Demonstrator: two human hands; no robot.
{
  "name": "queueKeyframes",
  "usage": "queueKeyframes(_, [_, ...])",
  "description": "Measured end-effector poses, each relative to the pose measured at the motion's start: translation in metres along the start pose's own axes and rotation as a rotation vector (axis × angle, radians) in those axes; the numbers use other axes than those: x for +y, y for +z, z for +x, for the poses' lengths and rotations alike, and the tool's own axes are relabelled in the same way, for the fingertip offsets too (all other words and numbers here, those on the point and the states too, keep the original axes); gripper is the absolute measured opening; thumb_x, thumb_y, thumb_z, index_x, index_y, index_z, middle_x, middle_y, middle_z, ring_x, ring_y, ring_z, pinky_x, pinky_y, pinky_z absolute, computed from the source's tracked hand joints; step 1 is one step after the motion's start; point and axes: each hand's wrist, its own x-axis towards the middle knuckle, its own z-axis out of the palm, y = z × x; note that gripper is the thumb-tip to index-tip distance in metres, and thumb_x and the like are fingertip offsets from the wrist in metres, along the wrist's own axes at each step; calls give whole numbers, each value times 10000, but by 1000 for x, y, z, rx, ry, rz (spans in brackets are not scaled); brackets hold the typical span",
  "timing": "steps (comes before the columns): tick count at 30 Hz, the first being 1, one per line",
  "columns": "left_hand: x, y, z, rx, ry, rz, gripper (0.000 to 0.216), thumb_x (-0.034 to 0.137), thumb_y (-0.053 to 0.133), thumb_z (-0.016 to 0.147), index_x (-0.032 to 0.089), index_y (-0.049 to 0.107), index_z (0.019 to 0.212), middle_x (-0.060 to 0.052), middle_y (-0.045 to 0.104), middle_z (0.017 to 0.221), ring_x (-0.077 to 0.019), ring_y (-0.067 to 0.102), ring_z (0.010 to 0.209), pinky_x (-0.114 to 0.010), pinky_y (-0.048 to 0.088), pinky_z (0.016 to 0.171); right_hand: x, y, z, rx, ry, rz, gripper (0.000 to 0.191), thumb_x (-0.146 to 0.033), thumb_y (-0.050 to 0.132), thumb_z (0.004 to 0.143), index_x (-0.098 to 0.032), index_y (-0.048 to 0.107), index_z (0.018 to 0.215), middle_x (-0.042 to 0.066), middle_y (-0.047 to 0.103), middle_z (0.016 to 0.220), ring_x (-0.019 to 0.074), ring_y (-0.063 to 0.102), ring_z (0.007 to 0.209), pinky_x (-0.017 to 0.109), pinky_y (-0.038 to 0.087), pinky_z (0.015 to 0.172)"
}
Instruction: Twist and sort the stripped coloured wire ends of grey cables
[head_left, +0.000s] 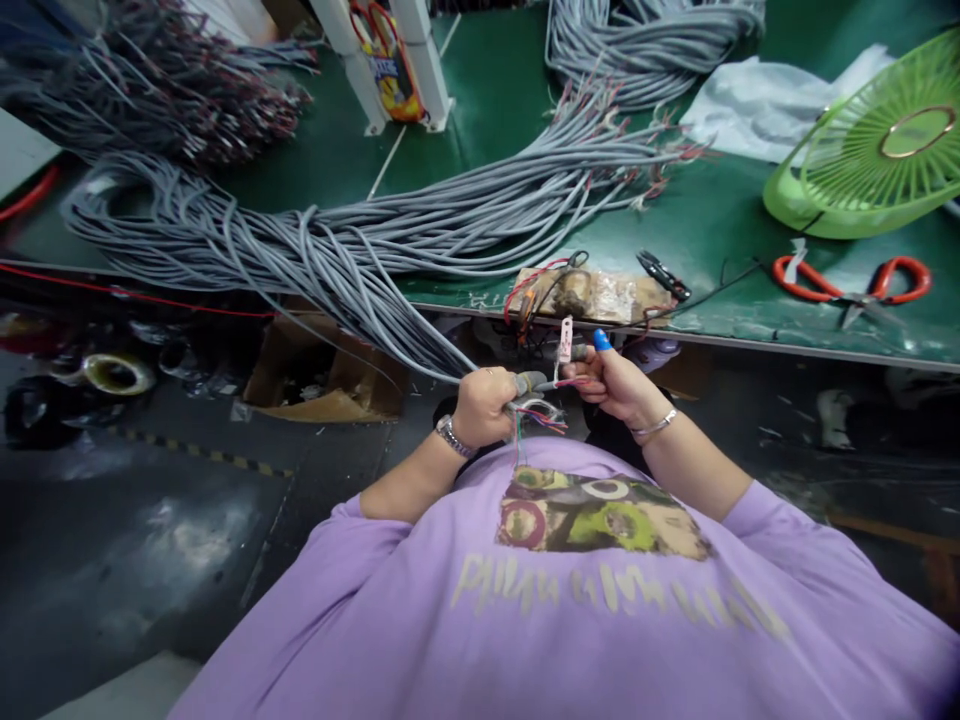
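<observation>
Left hand (486,405) clenched around the end of a long bundle of grey round cables (337,270), just below the table edge, before the person's torso. Thin multicoloured wires (546,416) fan out beside the fist. Right hand (611,385), blue cover (601,340) on thumb: fingers curled at thin pink-red wires (574,381); cannot tell if pinched. Narrow white tag with red marks (566,340) upright near its fingertips. Bundle extends leftward onto the green tabletop (727,205); red-orange-handled scissors (862,299) lie at right.

Left fist (486,405) near half-curled right hand (616,382)
</observation>
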Motion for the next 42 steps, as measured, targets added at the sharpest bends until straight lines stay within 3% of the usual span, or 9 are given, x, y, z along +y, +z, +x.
queueKeyframes(4, [-5, 13, 1, 123, -61, 26, 207, 404, 713, 773, 209, 727, 703, -47, 623, 601, -158, 493, 569, -290, 359, 606, -9, 17, 5, -46, -30, -29, 596, -708, 786, 656, -195, 495, 737, -80, 434, 529, 17, 145, 410, 186, 60, 398])
queueKeyframes(7, [-10, 20, 5, 177, -101, 8, 229, 405, 729, 739, 210, 679, 630, -42, 605, 586, -158, 473, 566, -294, 351, 612, -7, 24, 11, 109, -216, -55, 639, -674, 863, 567, -209, 436, 670, -107, 331, 484, 18, 168, 409, 196, 84, 398])
queueKeyframes(10, [-13, 25, 9, 189, -133, 23, 254, 426, 707, 741, 218, 654, 605, -26, 551, 547, -161, 441, 555, -293, 337, 600, -2, 28, 16, 245, -349, -73, 666, -756, 790, 608, -218, 400, 644, -102, 302, 468, 25, 190, 399, 206, 102, 390])
queueKeyframes(13, [-15, 29, 11, 160, -123, 38, 251, 414, 659, 762, 225, 638, 599, -16, 499, 519, -165, 422, 545, -295, 331, 592, -2, 30, 21, 169, -246, -50, 671, -851, 639, 687, -214, 429, 651, -90, 314, 469, 32, 186, 392, 208, 110, 374])
queueKeyframes(16, [-16, 30, 11, 149, -107, 40, 223, 367, 637, 756, 226, 619, 585, -13, 482, 517, -166, 418, 545, -297, 325, 591, -5, 32, 24, 108, -155, 33, 674, -855, 631, 690, -199, 475, 663, -70, 390, 494, 30, 212, 392, 202, 119, 362])
queueKeyframes(23, [-20, 33, 8, 112, -46, 89, 123, 272, 625, 727, 220, 629, 615, -12, 491, 537, -165, 418, 548, -297, 296, 598, -8, 39, 26, 204, -157, 154, 625, -770, 751, 654, -192, 513, 666, -83, 381, 459, 31, 200, 382, 205, 143, 339])
queueKeyframes(33, [-21, 25, -5, 66, 42, 148, 252, 374, 636, 818, 211, 642, 627, -24, 552, 547, -153, 474, 543, -292, 334, 573, 8, 26, 27, 20, -128, 238, 700, -879, 609, 674, -193, 465, 687, -84, 414, 483, 10, 213, 358, 173, 74, 349])
queueKeyframes(38, [-13, 15, -27, 70, 255, 284, 296, 415, 573, 928, 169, 736, 912, -45, 677, 657, -153, 588, 590, -289, 437, 594, 11, 16, 22, 13, -33, 280, 659, -834, 599, 744, -180, 517, 732, -50, 525, 565, 7, 199, 365, 168, 57, 339])
queueKeyframes(42, [-11, 11, -38, 94, 273, 340, 342, 430, 562, 952, 156, 747, 1040, -47, 711, 687, -145, 621, 600, -284, 478, 603, 12, 11, 17, 18, -1, 289, 605, -770, 617, 795, -178, 514, 719, -35, 549, 592, 6, 191, 369, 155, 61, 336])
